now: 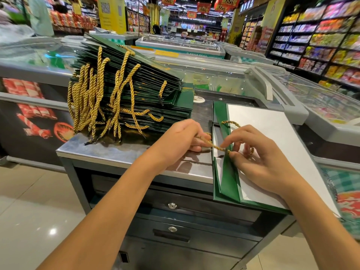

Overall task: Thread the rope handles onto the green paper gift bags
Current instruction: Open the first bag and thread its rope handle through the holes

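A stack of finished green gift bags (136, 84), with gold handles dangling, is piled on the left half of the counter (116, 151). A gold twisted rope (216, 147) is pinched in the curled left hand (181, 139) and again between thumb and forefinger of the right hand (259, 158), at the folded rim of the flat bag (226, 178) along the counter's right edge. The rope is judged light and limp, best held near its tip. The paper is judged stiff but easily creased.
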